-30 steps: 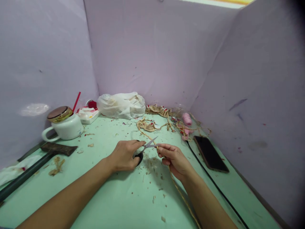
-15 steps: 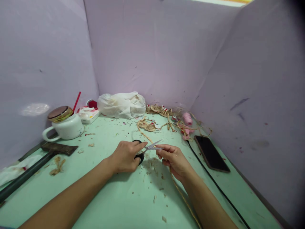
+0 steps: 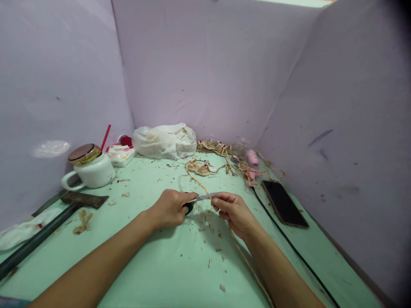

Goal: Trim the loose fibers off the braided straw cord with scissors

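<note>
Head view, left hand (image 3: 170, 207) half-covering scissors (image 3: 205, 197), cord (image 3: 241, 252) cropped below

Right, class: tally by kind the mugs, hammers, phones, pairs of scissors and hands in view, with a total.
Mug: 1
Hammer: 1
Phone: 1
Pair of scissors: 1
Left hand and right hand: 2
Total: 6

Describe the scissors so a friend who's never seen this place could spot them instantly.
Find the pale green table, then the left hand over its middle. The scissors are held there, pointing towards the right hand. Unlike the straw-coloured cord near their tips, they are grey-bladed and black-handled.
</note>
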The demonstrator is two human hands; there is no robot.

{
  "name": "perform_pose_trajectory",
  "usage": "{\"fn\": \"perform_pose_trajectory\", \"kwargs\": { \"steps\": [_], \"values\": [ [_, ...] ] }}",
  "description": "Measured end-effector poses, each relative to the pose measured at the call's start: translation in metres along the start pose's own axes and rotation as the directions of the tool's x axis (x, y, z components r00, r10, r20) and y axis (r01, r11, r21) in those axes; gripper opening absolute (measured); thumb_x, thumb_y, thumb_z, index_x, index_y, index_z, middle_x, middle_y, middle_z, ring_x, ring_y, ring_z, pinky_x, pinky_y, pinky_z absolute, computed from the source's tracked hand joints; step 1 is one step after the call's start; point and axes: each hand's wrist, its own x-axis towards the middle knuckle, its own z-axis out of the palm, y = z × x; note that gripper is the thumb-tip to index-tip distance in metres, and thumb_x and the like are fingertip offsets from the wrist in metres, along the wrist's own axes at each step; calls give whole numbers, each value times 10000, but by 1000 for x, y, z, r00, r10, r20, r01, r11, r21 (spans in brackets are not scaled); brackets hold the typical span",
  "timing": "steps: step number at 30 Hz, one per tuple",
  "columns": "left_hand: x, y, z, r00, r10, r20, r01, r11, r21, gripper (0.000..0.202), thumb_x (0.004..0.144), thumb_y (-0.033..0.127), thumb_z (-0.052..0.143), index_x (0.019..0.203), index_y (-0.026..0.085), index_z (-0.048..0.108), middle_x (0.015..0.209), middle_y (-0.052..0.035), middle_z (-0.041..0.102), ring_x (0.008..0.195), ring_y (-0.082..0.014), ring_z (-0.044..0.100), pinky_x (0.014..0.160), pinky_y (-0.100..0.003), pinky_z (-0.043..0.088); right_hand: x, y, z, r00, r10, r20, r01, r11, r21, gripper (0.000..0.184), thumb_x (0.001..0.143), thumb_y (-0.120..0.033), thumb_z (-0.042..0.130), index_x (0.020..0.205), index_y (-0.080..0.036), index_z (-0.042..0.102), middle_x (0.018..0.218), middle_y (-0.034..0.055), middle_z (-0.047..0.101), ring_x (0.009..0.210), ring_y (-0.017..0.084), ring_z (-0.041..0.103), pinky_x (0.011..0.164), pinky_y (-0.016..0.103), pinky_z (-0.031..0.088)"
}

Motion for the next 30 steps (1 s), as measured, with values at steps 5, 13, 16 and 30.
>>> {"fn": "perform_pose_trajectory", "kwargs": {
  "steps": [5,13,16,30],
  "values": [
    [8,-9,3,917,-334,-219,193,851,-489,274,649,155,492,907,140,584,595,31,528,522,-86,465,503,-180,362,-2,-1,4,998,51,24,-53,997,60,139,521,-191,672,635,-129,623,550,-10,542,501,74,458,430,178,298],
    [12,-14,8,863,-489,-126,286,680,-675,294,614,194,543,896,120,582,570,31,524,488,-88,462,448,-176,352,2,5,6,985,169,46,-172,981,86,280,507,-99,588,779,-101,653,576,-9,534,452,52,414,397,171,254],
    [9,-12,10,878,-449,-166,282,765,-579,272,631,190,516,882,130,603,621,10,573,543,-106,500,484,-182,363,5,7,4,990,137,14,-138,987,85,227,556,-159,599,768,-101,656,562,-15,496,451,54,376,371,177,190],
    [5,-13,6,788,-550,-278,578,815,26,345,680,176,435,983,265,575,802,-35,662,723,-204,589,585,-257,360,11,14,5,995,43,-87,-39,998,46,151,535,-216,650,648,-123,613,533,-19,555,429,64,430,435,195,314]
  ]
}}
